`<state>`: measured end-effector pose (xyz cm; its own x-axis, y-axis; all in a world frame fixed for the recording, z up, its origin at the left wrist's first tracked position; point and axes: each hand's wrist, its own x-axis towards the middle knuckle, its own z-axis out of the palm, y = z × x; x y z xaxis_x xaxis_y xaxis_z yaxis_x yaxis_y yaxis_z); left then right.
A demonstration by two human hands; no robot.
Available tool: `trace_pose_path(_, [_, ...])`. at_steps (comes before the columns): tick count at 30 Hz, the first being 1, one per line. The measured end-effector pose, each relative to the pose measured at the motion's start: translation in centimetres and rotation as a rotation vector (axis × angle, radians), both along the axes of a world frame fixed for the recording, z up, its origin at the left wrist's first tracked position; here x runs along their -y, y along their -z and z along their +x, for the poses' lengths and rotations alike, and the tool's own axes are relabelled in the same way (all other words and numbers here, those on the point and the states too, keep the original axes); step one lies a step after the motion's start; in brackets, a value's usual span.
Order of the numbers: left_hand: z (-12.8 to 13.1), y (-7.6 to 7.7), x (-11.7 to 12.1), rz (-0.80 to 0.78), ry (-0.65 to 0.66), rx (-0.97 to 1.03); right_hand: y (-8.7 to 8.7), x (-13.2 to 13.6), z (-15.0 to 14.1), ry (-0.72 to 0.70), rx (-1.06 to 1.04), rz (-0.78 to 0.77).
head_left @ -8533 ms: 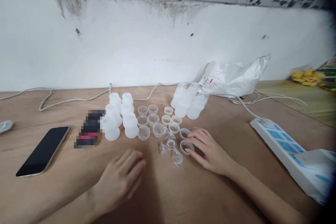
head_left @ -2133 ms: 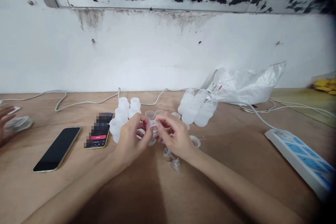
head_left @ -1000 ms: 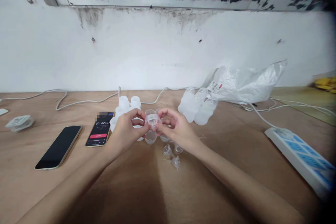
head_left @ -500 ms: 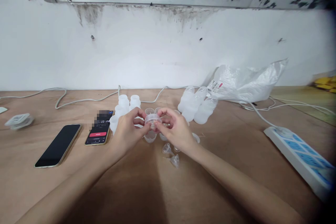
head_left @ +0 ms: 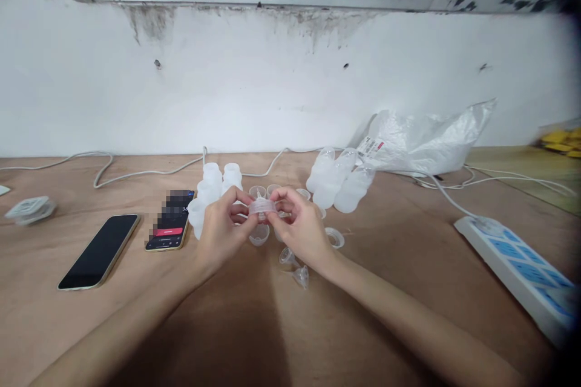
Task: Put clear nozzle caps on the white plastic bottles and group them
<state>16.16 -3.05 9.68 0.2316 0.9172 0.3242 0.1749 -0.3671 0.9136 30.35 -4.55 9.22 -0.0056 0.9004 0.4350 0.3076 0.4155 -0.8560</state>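
Observation:
Between both hands is a clear round plastic cap (head_left: 262, 206) with ridged sides and a small pointed tip on top. My left hand (head_left: 226, 221) pinches its left side with thumb and fingertips. From the right, my right hand (head_left: 300, 224) grips the same cap. Just beneath and behind it stand several clear cups (head_left: 259, 234), partly hidden by the fingers. Two small clear funnels (head_left: 300, 276) lie below my right hand. A translucent ring-shaped cap (head_left: 334, 237) rests beside my right wrist. Several frosted white bottles (head_left: 211, 178) stand close to my left hand.
More frosted bottles (head_left: 348, 189) lean together at the back right, before a plastic bag (head_left: 422, 139). Two phones lie left, a dark one (head_left: 100, 251) and a lit one (head_left: 170, 224). A power strip (head_left: 512, 266) sits far right; a white cable (head_left: 267, 164) runs along the wall.
The cap has been tipped in the fingers, so its pointed tip now shows upward. Both hands stay in almost the same place, and the view has shifted slightly.

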Motion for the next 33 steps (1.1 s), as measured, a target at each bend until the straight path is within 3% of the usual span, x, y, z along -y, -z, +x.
trace_pose_path(10, [-0.17,-0.16,-0.61,-0.062,0.068,0.100,0.61,-0.72,0.64,-0.078,-0.092,-0.002])
trace_pose_path(16, [-0.39,-0.70,-0.43,-0.100,0.096,0.125,0.66,-0.40,0.41,-0.046,-0.122,0.062])
trace_pose_path(25, [-0.23,-0.69,-0.04,-0.075,-0.017,0.080,-0.10,-0.01,0.32,0.018,0.124,0.102])
trace_pose_path(33, [-0.34,-0.52,-0.20,-0.092,0.008,0.008,-0.15,-0.10,0.45,0.033,0.133,0.103])
